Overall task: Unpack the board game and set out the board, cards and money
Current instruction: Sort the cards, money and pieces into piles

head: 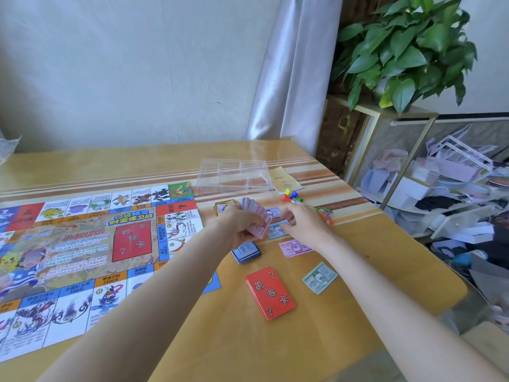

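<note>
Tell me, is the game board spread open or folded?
Spread open: the game board lies flat on the table, with its printed centre and border squares showing.

Both bare forearms extended forward, left hand (242, 224) curled, fingers and thumb gripping a fanned wad of notes (257, 216), right hand (303, 219) palm down, fingertips pinching a blue note (276, 230)

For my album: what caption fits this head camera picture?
Left hand holds the play money, right hand lays a blue note beside the board.
</note>
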The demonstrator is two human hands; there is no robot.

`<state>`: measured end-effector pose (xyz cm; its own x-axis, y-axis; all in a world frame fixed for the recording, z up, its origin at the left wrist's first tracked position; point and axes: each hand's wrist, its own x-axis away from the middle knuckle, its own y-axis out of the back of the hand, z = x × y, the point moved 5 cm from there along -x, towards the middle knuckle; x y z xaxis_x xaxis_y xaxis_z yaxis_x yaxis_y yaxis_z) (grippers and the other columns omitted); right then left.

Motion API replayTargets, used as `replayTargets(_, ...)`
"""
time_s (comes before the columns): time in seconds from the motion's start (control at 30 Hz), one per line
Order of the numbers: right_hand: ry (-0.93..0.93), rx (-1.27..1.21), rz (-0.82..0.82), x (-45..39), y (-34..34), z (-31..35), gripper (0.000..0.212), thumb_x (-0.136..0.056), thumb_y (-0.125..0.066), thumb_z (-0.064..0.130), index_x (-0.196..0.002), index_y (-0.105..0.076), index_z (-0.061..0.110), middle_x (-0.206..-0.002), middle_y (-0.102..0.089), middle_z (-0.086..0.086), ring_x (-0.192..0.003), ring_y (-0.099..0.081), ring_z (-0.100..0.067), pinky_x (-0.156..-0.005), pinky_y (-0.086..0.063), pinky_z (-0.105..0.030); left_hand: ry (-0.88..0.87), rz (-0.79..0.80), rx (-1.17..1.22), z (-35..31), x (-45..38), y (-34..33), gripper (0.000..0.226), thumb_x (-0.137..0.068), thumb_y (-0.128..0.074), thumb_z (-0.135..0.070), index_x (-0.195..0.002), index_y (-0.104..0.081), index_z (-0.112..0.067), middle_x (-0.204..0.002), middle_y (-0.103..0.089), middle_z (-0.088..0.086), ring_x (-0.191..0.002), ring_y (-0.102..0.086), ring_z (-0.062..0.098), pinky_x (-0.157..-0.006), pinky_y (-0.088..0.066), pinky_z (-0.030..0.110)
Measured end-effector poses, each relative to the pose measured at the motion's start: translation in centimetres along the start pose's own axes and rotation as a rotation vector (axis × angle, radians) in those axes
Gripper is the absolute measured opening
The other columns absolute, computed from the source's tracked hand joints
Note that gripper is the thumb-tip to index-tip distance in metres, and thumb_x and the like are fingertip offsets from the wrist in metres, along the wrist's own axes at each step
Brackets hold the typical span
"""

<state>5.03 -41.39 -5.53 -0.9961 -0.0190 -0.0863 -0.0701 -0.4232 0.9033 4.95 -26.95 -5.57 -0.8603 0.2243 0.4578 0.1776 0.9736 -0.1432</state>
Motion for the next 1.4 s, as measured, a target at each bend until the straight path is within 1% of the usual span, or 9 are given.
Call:
replayTargets(0.17,0.009,0.013,-0.001,0.2,0.2,0.0,0.015,-0.088,-0.06,0.009,-0.103,-0.059,0.012,-0.101,-0.049,0.001,-0.097,-0.051,-0.016,-0.084,-0.043,-0.028,-0.01,0.008,0.045,0.5,0.0,-0.1,0.024,-0.085,-0.056,0.012,-0.102,-0.049,-0.003,-0.085,-0.059,0.013,-0.072,-0.061,0.021,-0.061,-0.055,0.033)
replayTargets(0.27,0.024,0.061,-0.02,0.1,0.1,0.2,0.016,-0.089,-0.058,0.009,-0.105,-0.059,0.01,-0.108,-0.049,-0.002,-0.1,-0.05,-0.016,-0.088,-0.044,-0.03,-0.055,0.007,0.056,0.6,0.1,0.2,0.024,-0.086,-0.055,0.01,-0.104,-0.049,-0.004,-0.087,-0.06,0.012,-0.071,-0.062,0.02,-0.056,-0.057,0.028)
replayTargets(0.37,0.032,-0.091,-0.19,0.3,1.8,1.3,0.01,-0.09,-0.057,0.014,-0.095,-0.063,0.008,-0.097,-0.054,0.002,-0.083,-0.051,-0.008,-0.071,-0.04,-0.017,-0.137,0.029,0.072,0.4,0.3,0.7,0.025,-0.085,-0.058,0.009,-0.105,-0.052,-0.004,-0.09,-0.063,0.012,-0.074,-0.064,0.02,-0.058,-0.057,0.026)
replayTargets(0.5,-0.027,-0.51,0.042,0.4,2.2,3.0,0.015,-0.081,-0.071,0.024,-0.084,-0.068,0.009,-0.073,-0.064,-0.001,-0.06,-0.055,-0.01,-0.055,-0.043,-0.018,-0.181,0.097,0.019,0.5,0.8,0.7,0.029,-0.082,-0.064,0.005,-0.109,-0.058,-0.002,-0.088,-0.066,0.009,-0.074,-0.065,0.016,-0.06,-0.056,0.021)
replayTargets(0.73,-0.044,-0.546,0.057,1.2,2.5,2.7,0.013,-0.077,-0.076,0.015,-0.082,-0.067,0.007,-0.075,-0.064,-0.008,-0.053,-0.053,-0.004,-0.051,-0.043,-0.017,-0.159,0.284,0.235,0.7,2.2,1.0,0.017,-0.093,-0.048,0.0,-0.106,-0.058,0.0,-0.093,-0.068,0.014,-0.076,-0.069,0.019,-0.066,-0.059,0.031)
replayTargets(0.83,-0.018,-0.589,0.096,1.6,2.4,2.9,0.01,-0.077,-0.075,0.014,-0.078,-0.066,0.01,-0.07,-0.063,-0.003,-0.048,-0.051,-0.005,-0.05,-0.044,-0.017,-0.208,0.231,0.146,0.9,2.3,1.4,0.024,-0.09,-0.051,0.004,-0.113,-0.056,-0.002,-0.097,-0.067,0.013,-0.081,-0.067,0.02,-0.068,-0.059,0.029)
replayTargets(1.07,-0.019,-0.592,0.107,1.8,2.4,2.9,0.011,-0.075,-0.078,0.018,-0.078,-0.068,0.014,-0.072,-0.066,-0.004,-0.062,-0.054,-0.018,-0.052,-0.043,-0.022,-0.301,0.13,-0.018,0.5,2.4,1.1,0.029,-0.084,-0.063,0.0,-0.112,-0.059,-0.002,-0.101,-0.068,0.014,-0.085,-0.067,0.021,-0.077,-0.057,0.03)
replayTargets(1.17,-0.055,-0.576,0.073,1.8,2.6,2.6,0.016,-0.075,-0.078,0.018,-0.084,-0.069,0.009,-0.068,-0.065,-0.002,-0.054,-0.052,-0.013,-0.046,-0.038,-0.014,-0.282,0.184,0.067,0.5,2.7,0.9,0.014,-0.089,-0.056,0.0,-0.101,-0.061,-0.004,-0.093,-0.069,0.013,-0.08,-0.067,0.021,-0.074,-0.058,0.03)
replayTargets(1.4,-0.044,-0.51,0.038,2.1,2.9,3.1,0.016,-0.081,-0.072,0.018,-0.089,-0.071,0.005,-0.055,-0.058,-0.002,-0.044,-0.046,-0.009,-0.046,-0.038,-0.016,-0.304,0.072,0.024,0.5,2.3,1.4,0.028,-0.082,-0.063,0.005,-0.109,-0.059,-0.003,-0.091,-0.068,0.012,-0.071,-0.068,0.016,-0.057,-0.057,0.024)
